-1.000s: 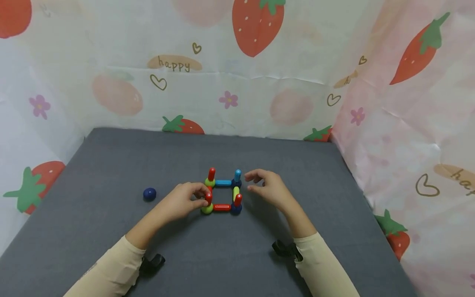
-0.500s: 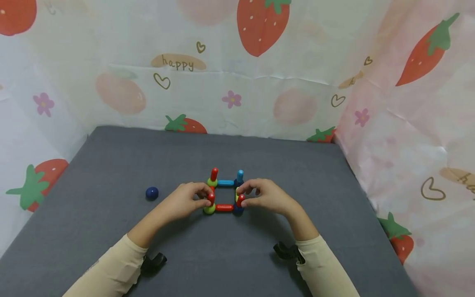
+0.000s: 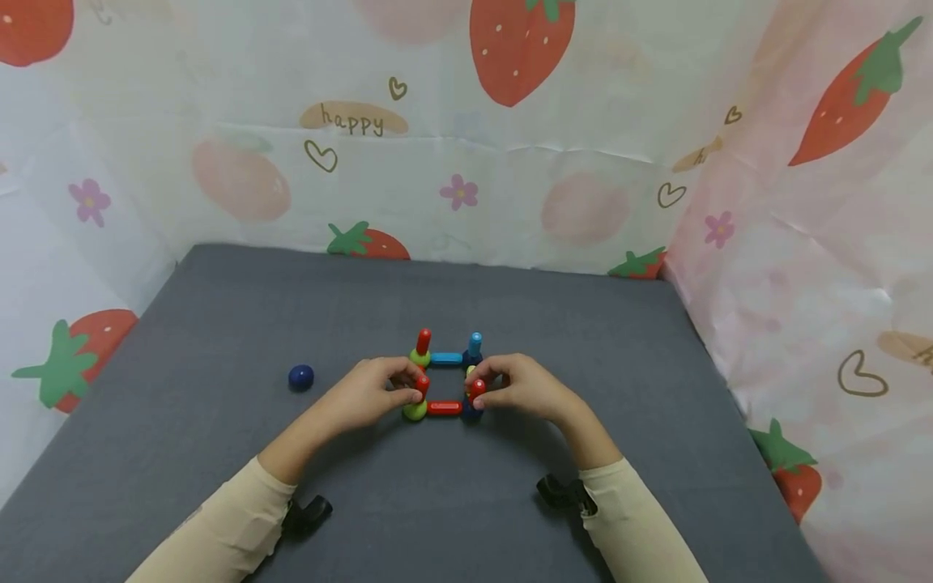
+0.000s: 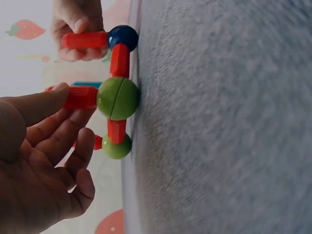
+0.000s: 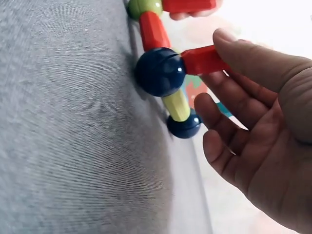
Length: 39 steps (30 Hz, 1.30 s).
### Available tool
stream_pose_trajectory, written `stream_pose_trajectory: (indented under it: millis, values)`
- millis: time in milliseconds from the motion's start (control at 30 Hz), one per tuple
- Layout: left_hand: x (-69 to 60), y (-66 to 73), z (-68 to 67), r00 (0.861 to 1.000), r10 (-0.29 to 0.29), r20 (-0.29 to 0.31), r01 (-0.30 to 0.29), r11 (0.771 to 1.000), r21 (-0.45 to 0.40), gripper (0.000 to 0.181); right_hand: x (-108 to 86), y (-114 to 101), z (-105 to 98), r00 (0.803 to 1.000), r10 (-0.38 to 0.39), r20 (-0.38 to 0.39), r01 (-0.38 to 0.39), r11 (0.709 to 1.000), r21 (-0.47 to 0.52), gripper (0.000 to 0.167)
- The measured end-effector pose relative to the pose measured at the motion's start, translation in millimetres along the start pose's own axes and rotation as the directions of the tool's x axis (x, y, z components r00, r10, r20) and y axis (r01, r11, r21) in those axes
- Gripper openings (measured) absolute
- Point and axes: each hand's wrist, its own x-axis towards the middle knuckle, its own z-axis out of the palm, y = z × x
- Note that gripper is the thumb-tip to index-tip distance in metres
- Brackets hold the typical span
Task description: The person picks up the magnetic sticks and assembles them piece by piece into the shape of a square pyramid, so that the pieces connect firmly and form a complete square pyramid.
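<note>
A square frame of rods and balls lies on the grey cloth, with a rod upright on each corner ball. My left hand (image 3: 375, 393) pinches the upright red rod (image 4: 83, 97) on the near-left green ball (image 4: 118, 98) between thumb and fingers. At the near-right corner my right hand (image 3: 532, 387) pinches another upright red rod (image 5: 202, 60), which stands on a dark blue ball (image 5: 161, 72). A red rod (image 3: 445, 407) joins these two balls. Behind, a light blue rod (image 3: 446, 359) links the far green ball (image 3: 419, 358) and the far blue ball (image 5: 184, 125).
A loose dark blue ball (image 3: 301, 377) rests on the grey cloth (image 3: 291, 308) left of the frame. White sheets with printed strawberries (image 3: 521, 48) hang behind and at both sides. Black wrist pieces (image 3: 309, 516) show below the sleeves.
My right hand has come from beside the far-right corner, toward me and leftward, and taken hold of the near-right red rod. My left hand keeps its pinch. The head view has shifted slightly.
</note>
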Motion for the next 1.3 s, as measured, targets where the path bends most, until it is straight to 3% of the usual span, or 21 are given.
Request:
stream_pose_trajectory:
  millis: [400, 700, 1300]
  values:
    - [9.6, -7.5, 9.9, 0.996, -0.087, -0.037, 0.08, 0.985, -0.155, 0.024, 8.2, 7.6, 16.7, 0.985, 0.044, -0.17, -0.037, 0.998, 0.045, 0.021]
    - [12.1, -15.1, 14.7, 0.994, -0.083, -0.066, 0.07, 0.982, -0.178, 0.031, 9.3, 4.4, 25.7, 0.963, 0.081, -0.256, -0.074, 0.997, 0.035, 0.028]
    - [12.6, -14.2, 21.5, 0.991, -0.086, -0.102, 0.066, 0.98, -0.186, 0.033, 9.5, 2.3, 29.4, 0.965, 0.064, -0.253, -0.062, 0.998, 0.015, 0.029]
